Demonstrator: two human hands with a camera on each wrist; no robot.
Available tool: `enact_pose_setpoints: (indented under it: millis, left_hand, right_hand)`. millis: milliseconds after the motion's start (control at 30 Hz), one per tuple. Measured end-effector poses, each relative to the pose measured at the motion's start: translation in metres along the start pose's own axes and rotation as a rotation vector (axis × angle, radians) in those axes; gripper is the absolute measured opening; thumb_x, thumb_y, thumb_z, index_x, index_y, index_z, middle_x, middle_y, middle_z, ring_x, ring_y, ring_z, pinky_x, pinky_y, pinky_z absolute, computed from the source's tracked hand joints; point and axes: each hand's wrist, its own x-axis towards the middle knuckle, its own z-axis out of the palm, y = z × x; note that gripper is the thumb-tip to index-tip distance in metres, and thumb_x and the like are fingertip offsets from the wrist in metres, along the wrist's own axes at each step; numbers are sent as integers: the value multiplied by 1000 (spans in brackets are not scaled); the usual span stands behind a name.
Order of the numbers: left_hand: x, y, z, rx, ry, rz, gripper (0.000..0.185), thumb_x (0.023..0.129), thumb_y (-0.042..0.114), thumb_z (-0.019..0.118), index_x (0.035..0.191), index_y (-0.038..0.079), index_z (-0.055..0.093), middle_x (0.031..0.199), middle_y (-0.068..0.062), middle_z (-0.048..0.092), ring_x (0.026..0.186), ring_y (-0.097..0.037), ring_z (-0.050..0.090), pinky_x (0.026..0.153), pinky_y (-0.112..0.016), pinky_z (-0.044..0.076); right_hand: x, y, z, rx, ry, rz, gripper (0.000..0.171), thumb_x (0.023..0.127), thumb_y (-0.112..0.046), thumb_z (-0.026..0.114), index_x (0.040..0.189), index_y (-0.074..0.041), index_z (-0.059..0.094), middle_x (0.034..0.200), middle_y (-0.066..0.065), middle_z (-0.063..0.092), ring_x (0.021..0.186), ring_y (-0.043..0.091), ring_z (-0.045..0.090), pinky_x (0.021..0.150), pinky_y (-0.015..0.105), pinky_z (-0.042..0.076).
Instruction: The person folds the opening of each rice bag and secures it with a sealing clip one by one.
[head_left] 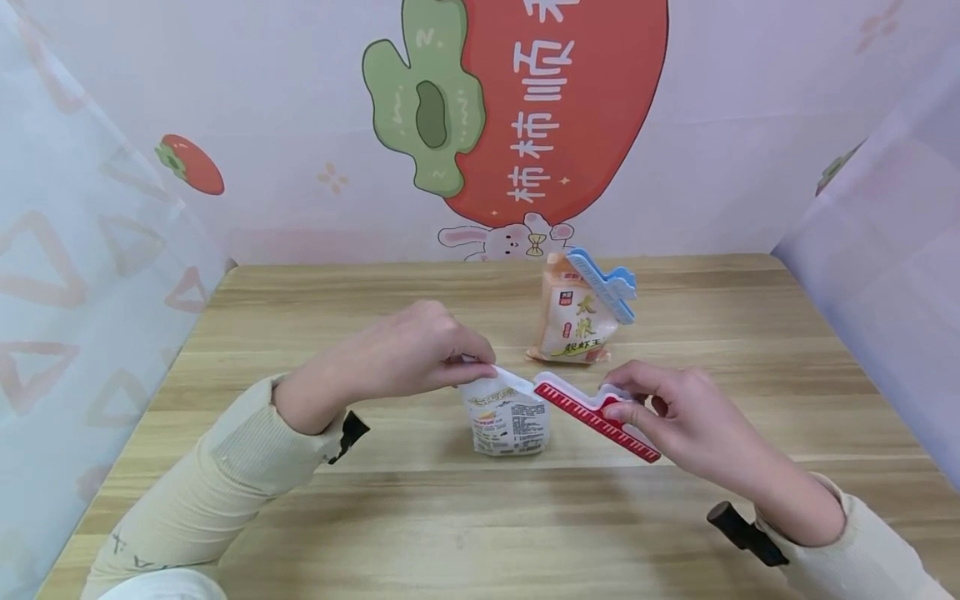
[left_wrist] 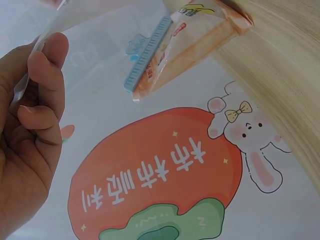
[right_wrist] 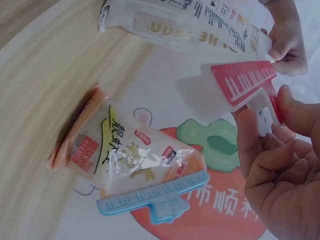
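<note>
A small white printed bag stands on the table in the head view. My left hand pinches its folded top edge between thumb and fingers. In my right hand is a red and white bag clip, pinched by its handles. The clip's near end meets the right end of the bag's top edge; whether its jaws are round the edge I cannot tell. In the right wrist view the bag lies beyond the clip.
Behind the white bag stands an orange and white bag with a blue clip across its top corner. The wooden table ends at a printed cloth backdrop, with cloth walls at both sides.
</note>
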Motion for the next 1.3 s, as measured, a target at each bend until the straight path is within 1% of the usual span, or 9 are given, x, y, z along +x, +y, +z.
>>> enact_pose_setpoints:
  millis: [167, 300, 533, 633, 800, 900, 1067, 1200, 1300]
  left_hand:
    - [0, 1, -1, 6, -4, 2, 8, 89, 19, 75, 87, 11, 75, 72, 6, 69, 57, 1, 52, 58, -15, 47]
    - [0, 2, -1, 7, -1, 18, 8, 89, 18, 75, 87, 10, 75, 73, 5, 69, 58, 1, 54, 59, -14, 48]
    - [-1, 3, -2, 25, 15, 59, 7, 90, 17, 74, 87, 11, 75, 72, 6, 68, 58, 1, 52, 58, -14, 47]
    - [-2, 3, -2, 34, 18, 70, 7, 90, 17, 74, 87, 11, 75, 71, 7, 67, 57, 1, 51, 58, -14, 47]
    - [-2, 4, -2, 36, 17, 72, 6, 90, 17, 74, 89, 11, 76, 72, 6, 68, 58, 1, 52, 59, -14, 47]
    - [-2, 4, -2, 42, 18, 70, 5, 89, 16, 75, 88, 11, 76, 72, 6, 68, 58, 1, 53, 60, -14, 47]
    - [-1, 4, -2, 57, 15, 67, 4, 89, 14, 75, 88, 11, 76, 73, 6, 69, 59, 0, 55, 61, -14, 48]
    - [-1, 5, -2, 66, 11, 74, 3, 89, 14, 75, 88, 11, 76, 73, 6, 69, 58, 0, 54, 60, -14, 48]
    - [0, 5, -2, 64, 9, 73, 3, 89, 14, 75, 88, 11, 76, 73, 6, 69, 58, 0, 54, 60, -13, 47]
  right_hand:
    - [1, -3, 3, -54, 41, -61, 28, 74, -6, 84, 97, -16, 71, 79, -13, 67, 57, -7, 39, 49, 11, 33]
    - [2, -3, 8, -68, 63, -80, 30, 73, -6, 84, 98, -14, 70, 79, -11, 67, 57, -7, 38, 49, 9, 31]
    - [5, -6, 13, -69, 80, -94, 30, 73, -7, 84, 99, -13, 68, 78, -12, 62, 59, -5, 38, 48, 13, 33]
    - [5, -7, 17, -50, 81, -85, 29, 75, -7, 84, 98, -14, 67, 77, -13, 59, 59, -5, 38, 48, 14, 34]
    - [5, -5, 24, -20, 88, -52, 28, 77, -5, 82, 96, -14, 64, 74, -14, 56, 56, -5, 37, 47, 13, 33]
    - [5, -5, 27, 2, 92, -35, 26, 79, -4, 81, 96, -12, 64, 74, -12, 59, 58, -5, 42, 49, 14, 39]
    - [5, -8, 32, 47, 89, 11, 23, 83, -3, 77, 102, -7, 65, 83, -4, 67, 67, -1, 55, 59, 19, 53]
    - [6, -9, 34, 66, 79, 56, 22, 86, -4, 75, 105, -6, 64, 88, -2, 70, 70, 1, 58, 63, 21, 56]
    - [7, -10, 36, 61, 85, 60, 22, 86, -3, 74, 105, -8, 63, 85, -4, 69, 70, 1, 57, 63, 22, 55]
